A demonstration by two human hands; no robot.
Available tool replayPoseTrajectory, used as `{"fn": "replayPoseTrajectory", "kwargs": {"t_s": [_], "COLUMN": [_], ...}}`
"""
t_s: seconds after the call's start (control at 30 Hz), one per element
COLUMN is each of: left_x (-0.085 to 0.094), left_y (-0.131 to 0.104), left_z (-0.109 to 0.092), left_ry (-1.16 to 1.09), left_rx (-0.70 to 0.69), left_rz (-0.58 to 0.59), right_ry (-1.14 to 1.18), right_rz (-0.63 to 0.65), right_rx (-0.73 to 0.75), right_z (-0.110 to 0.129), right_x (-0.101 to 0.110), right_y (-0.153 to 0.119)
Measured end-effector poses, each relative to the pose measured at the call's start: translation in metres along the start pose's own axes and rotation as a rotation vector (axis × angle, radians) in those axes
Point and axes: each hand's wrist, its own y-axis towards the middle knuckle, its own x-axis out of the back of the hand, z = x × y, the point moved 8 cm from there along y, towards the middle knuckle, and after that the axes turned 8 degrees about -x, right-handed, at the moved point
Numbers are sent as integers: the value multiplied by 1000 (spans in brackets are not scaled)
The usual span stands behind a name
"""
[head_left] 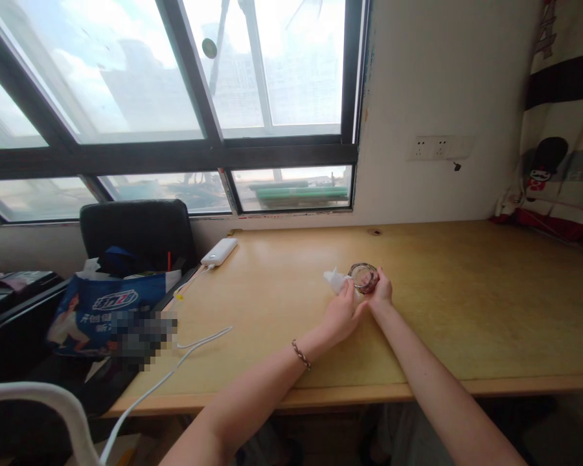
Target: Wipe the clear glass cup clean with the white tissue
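Note:
Over the desk, my right hand (381, 291) is wrapped round the right side of a small round glassy object (364, 278) with a dark, shiny rim. Its middle looks pinkish, and I cannot tell whether that is see-through or a reflection. My left hand (342, 316) pinches a crumpled white tissue (335, 280) close against the object's left side. Part of the tissue is hidden behind the left fingers. A braided bracelet (301, 355) circles my left wrist.
The wooden desk (466, 310) spreads under both hands. A white power bank (219, 252) lies at its left edge with a white cable (175, 369) nearby. Left of the desk, a blue bag (92, 310) rests on a black chair (136, 226). Wall sockets (431, 148) are behind.

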Motion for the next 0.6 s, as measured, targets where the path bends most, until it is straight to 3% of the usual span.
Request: {"fn": "replayPoseTrajectory", "kwargs": {"t_s": [0.13,0.4,0.6], "left_x": [-5,1,3], "left_y": [-2,-3,-3], "left_z": [-6,-18,-44], "left_ry": [34,128,124], "left_rx": [54,16,-123], "left_rz": [12,-9,13], "right_ry": [10,-11,-10], "right_rz": [-21,18,22], "right_rx": [-31,33,91], "right_z": [-2,0,3], "right_x": [3,7,17], "right_y": [1,15,25]}}
